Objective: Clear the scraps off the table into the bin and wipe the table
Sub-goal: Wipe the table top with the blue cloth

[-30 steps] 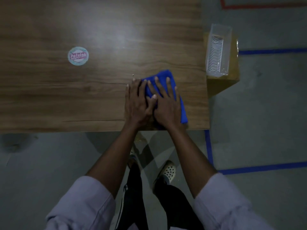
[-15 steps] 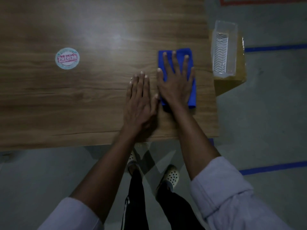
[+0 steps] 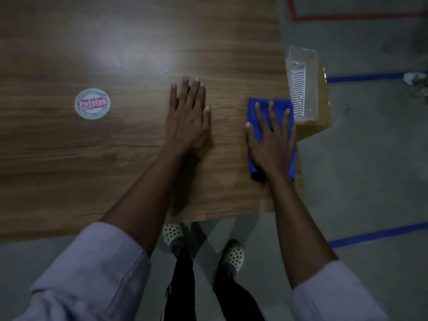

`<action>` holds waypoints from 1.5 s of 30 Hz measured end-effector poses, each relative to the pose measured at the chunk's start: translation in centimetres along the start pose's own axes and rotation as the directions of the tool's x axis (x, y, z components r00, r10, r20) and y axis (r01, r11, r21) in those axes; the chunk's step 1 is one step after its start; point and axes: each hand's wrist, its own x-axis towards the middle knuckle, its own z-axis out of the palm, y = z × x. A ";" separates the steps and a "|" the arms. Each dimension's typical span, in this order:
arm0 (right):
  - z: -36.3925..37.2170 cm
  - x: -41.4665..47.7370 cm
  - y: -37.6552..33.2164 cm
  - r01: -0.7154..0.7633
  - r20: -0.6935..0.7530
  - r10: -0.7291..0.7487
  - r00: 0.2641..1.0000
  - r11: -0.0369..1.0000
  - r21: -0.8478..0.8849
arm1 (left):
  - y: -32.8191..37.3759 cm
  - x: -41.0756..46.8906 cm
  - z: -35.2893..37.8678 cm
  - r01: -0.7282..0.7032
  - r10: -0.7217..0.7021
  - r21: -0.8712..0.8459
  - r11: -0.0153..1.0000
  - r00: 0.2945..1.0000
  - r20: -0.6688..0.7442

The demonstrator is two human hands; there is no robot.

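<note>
A folded blue cloth [image 3: 254, 112] lies at the right edge of the wooden table [image 3: 115, 170]. My right hand [image 3: 272, 140] presses flat on it with fingers spread and straight. My left hand [image 3: 188, 117] rests flat on the bare wood to the left of the cloth, a hand's width away. A clear plastic bin [image 3: 302, 84] stands just past the table's right edge, beside the cloth. No scraps show on the table top.
A round sticker [image 3: 92, 103] sits on the table at the left. The bin stands on a yellowish box [image 3: 322, 126]. Blue and red tape lines mark the grey floor. Some crumpled litter [image 3: 415, 81] lies on the floor at the far right.
My right hand has slid the cloth from beside my left hand out to the table's right edge, next to the bin. My hands have come apart.
</note>
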 end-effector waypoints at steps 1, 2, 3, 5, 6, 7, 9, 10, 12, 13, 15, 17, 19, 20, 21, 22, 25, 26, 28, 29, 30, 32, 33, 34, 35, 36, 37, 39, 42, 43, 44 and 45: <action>0.1 1.8 -0.7 -0.004 0.001 0.004 1.000 1.000 -0.004 | -0.1 0.6 0.3 0.005 -0.005 0.008 1.000 1.000 -0.003; 0.4 3.2 -1.6 -0.003 0.002 0.003 1.000 1.000 -0.012 | -0.3 0.9 0.6 0.011 -0.010 0.007 1.000 1.000 -0.011; 0.8 4.2 -2.7 0.000 -0.002 0.000 1.000 1.000 -0.020 | -0.4 1.0 0.8 0.016 -0.016 0.000 1.000 1.000 -0.022; 1.4 5.5 -5.1 0.008 -0.020 -0.008 1.000 1.000 -0.026 | -0.7 0.9 1.0 0.019 -0.020 -0.032 0.999 0.999 -0.041; 1.6 5.8 -6.2 0.020 -0.028 -0.020 0.999 1.000 -0.024 | -0.8 0.9 1.0 0.018 -0.021 -0.054 0.998 0.999 -0.046; 1.8 5.9 -7.3 0.041 -0.032 -0.041 0.999 0.999 -0.021 | -0.8 0.9 0.9 0.018 -0.023 -0.076 0.997 0.998 -0.055; 2.1 5.7 -8.9 0.104 -0.017 -0.105 0.994 0.994 -0.014 | -0.7 0.9 0.8 0.024 -0.032 -0.113 0.993 0.997 -0.072; 2.0 5.4 -9.4 0.138 -0.005 -0.138 0.990 0.990 -0.004 | -0.8 1.0 0.7 0.026 -0.036 -0.128 0.991 0.997 -0.074; 1.8 4.0 -9.3 0.215 0.013 -0.216 0.976 0.976 0.027 | -0.8 0.8 0.5 0.025 -0.036 -0.150 0.988 0.997 -0.069; 1.6 3.1 -8.7 0.256 0.022 -0.257 0.966 0.966 0.040 | -0.8 0.7 0.4 0.021 -0.032 -0.155 0.988 0.997 -0.069; 1.3 1.1 -6.5 0.294 0.025 -0.295 0.955 0.955 0.030 | -0.7 0.9 0.4 0.023 -0.034 -0.161 0.987 0.997 -0.071; 1.1 -0.1 -3.9 0.235 0.012 -0.234 0.972 0.972 -0.017 | -0.4 0.9 0.4 0.034 -0.046 -0.164 0.986 0.996 -0.071; 0.9 1.0 -2.8 0.128 0.000 -0.128 0.992 0.991 -0.026 | -0.3 0.8 0.4 0.040 -0.053 -0.161 0.986 0.996 -0.076; 0.8 2.1 -3.0 0.086 0.000 -0.086 0.996 0.996 -0.015 | -0.3 0.8 0.4 0.041 -0.054 -0.160 0.986 0.996 -0.076; 0.8 3.5 -3.5 0.060 0.003 -0.060 0.998 0.998 -0.003 | -0.3 0.8 0.4 0.041 -0.054 -0.162 0.986 0.996 -0.077; 0.8 5.0 -4.4 0.050 0.006 -0.050 0.999 0.999 0.008 | -0.4 0.9 0.5 0.043 -0.056 -0.163 0.986 0.995 -0.079; 1.0 8.1 -7.3 0.078 0.014 -0.079 0.997 0.996 0.039 | -0.4 0.9 0.6 0.055 -0.071 -0.179 0.982 0.994 -0.086; 1.1 8.2 -8.0 0.106 0.017 -0.107 0.994 0.994 0.037 | -0.4 0.9 0.6 0.058 -0.077 -0.192 0.980 0.993 -0.089; 1.3 7.0 -8.8 0.203 0.032 -0.204 0.979 0.979 0.025 | -0.4 0.7 0.5 0.068 -0.090 -0.217 0.974 0.992 -0.093; 1.4 6.0 -8.7 0.251 0.045 -0.252 0.967 0.968 0.030 | -0.4 0.6 0.5 0.074 -0.094 -0.222 0.972 0.992 -0.082; 1.3 4.8 -8.3 0.288 0.051 -0.289 0.956 0.957 0.039 | -0.4 0.5 0.3 0.076 -0.092 -0.218 0.973 0.993 -0.067; 1.3 2.7 -6.6 0.319 0.044 -0.320 0.946 0.947 0.032 | -0.3 0.3 0.1 0.078 -0.090 -0.202 0.976 0.995 -0.047; 1.2 2.0 -5.5 0.308 0.037 -0.309 0.950 0.951 0.027 | -0.2 0.3 0.0 0.078 -0.088 -0.193 0.978 0.995 -0.042; 1.2 1.4 -4.2 0.291 0.032 -0.291 0.956 0.956 0.024 | -0.2 0.3 0.0 0.080 -0.088 -0.187 0.979 0.996 -0.035; 1.0 1.1 -3.0 0.272 0.028 -0.272 0.962 0.962 0.016 | -0.1 0.3 -0.1 0.084 -0.091 -0.185 0.979 0.995 -0.030; 0.7 1.0 -1.8 0.257 0.023 -0.257 0.966 0.966 0.006 | -0.1 0.3 -0.2 0.089 -0.095 -0.186 0.979 0.995 -0.025; 0.5 1.1 -0.8 0.247 0.022 -0.247 0.969 0.969 -0.001 | -0.1 0.3 -0.2 0.091 -0.096 -0.187 0.978 0.995 -0.017; -0.1 1.9 0.5 0.229 0.024 -0.229 0.973 0.973 -0.001 | 0.0 0.3 -0.1 0.091 -0.093 -0.191 0.977 0.996 -0.005; -0.3 4.3 0.1 0.149 0.009 -0.149 0.989 0.989 0.005 | 0.0 0.4 0.1 0.094 -0.101 -0.192 0.977 0.995 -0.026; -0.2 5.3 -0.8 0.117 0.010 -0.117 0.993 0.993 0.017 | 0.0 0.5 0.2 0.095 -0.103 -0.201 0.975 0.994 -0.030; 0.0 6.3 -1.9 0.096 0.011 -0.097 0.995 0.995 0.029 | -0.1 0.5 0.3 0.096 -0.106 -0.218 0.971 0.994 -0.034; 0.3 7.2 -3.3 0.095 0.014 -0.095 0.995 0.995 0.035 | -0.2 0.5 0.4 0.096 -0.109 -0.240 0.966 0.993 -0.043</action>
